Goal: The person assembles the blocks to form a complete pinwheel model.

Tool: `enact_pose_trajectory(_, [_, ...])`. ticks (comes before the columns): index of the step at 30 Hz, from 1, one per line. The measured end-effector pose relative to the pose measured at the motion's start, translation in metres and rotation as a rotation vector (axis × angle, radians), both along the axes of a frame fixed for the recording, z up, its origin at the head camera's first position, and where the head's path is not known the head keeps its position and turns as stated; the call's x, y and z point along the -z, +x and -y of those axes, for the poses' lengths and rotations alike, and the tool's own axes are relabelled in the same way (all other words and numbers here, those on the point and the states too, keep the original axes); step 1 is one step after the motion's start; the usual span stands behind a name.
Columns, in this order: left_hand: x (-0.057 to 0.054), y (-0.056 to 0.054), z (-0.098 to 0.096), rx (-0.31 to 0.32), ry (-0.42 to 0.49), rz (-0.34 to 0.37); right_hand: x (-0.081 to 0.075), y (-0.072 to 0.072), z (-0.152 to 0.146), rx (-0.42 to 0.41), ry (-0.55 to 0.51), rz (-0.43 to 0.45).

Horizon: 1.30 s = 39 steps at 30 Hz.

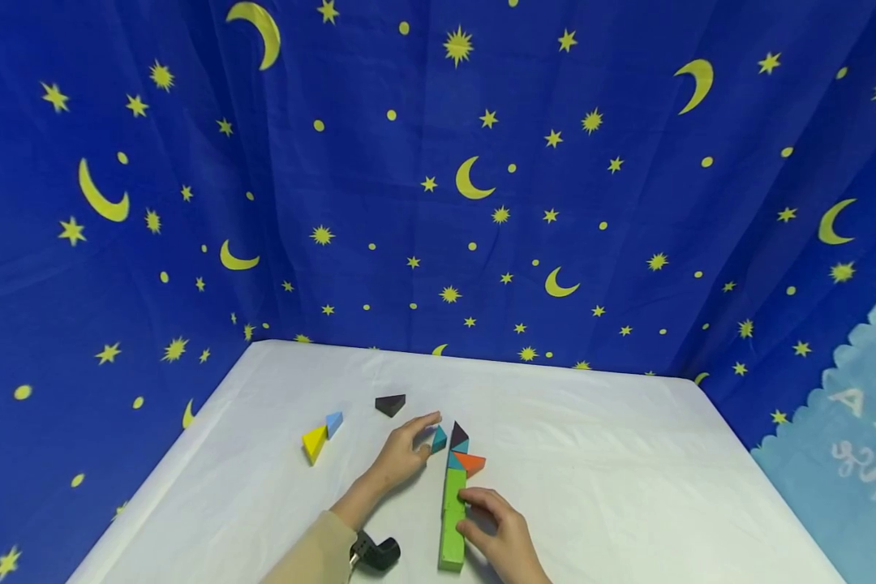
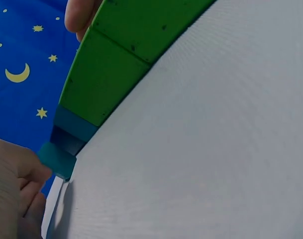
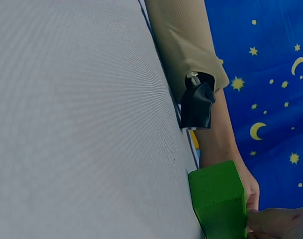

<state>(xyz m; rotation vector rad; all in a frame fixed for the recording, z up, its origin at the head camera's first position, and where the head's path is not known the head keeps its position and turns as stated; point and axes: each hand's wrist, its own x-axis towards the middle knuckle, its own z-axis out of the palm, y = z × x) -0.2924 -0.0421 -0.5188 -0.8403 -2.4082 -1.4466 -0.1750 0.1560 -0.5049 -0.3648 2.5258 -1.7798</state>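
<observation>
My left hand [image 1: 403, 453] has its thumb and fingertips around a teal triangular block [image 1: 439, 440]. In the left wrist view, the fingertips meet this teal block [image 2: 57, 160] at the end of a row. Two green blocks [image 1: 453, 513] lie end to end in that row. Beyond them are a blue-teal triangular block [image 1: 456, 461], an orange triangular block [image 1: 470, 463] and a black triangular block [image 1: 458, 435]. My right hand [image 1: 507, 537] rests thumb and forefinger against the right side of the green blocks. The right wrist view shows the near green block [image 3: 218, 196] beside the thumb.
A yellow triangular block [image 1: 314, 444] and a light blue one [image 1: 334, 424] lie on the white-covered table [image 1: 628, 487] at the left. Another black block [image 1: 390, 405] is farther back. A black wrist device [image 1: 380, 553] sits at the left sleeve. A starry blue curtain surrounds the table.
</observation>
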Motion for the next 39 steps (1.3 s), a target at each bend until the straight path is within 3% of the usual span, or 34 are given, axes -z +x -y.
enact_pose_trajectory(6, [0.003, -0.002, 0.000, -0.038, -0.021, -0.044, 0.001, 0.000, 0.000, -0.001, -0.005, 0.004])
enact_pose_trajectory(15, [0.003, -0.005, -0.004, -0.085, 0.008, -0.044, -0.001, 0.000, 0.000, -0.001, -0.004, -0.022])
enact_pose_trajectory(21, [0.002, -0.006, -0.006, -0.090, 0.015, -0.024, -0.001, 0.000, 0.000, 0.003, 0.006, -0.030])
enact_pose_trajectory(31, [0.004, -0.007, -0.009, -0.116, 0.008, -0.053, -0.001, 0.001, 0.000, 0.002, -0.003, -0.027])
enact_pose_trajectory(39, [0.004, -0.006, -0.011, -0.091, 0.035, -0.050, -0.001, 0.001, 0.001, 0.002, -0.011, -0.022])
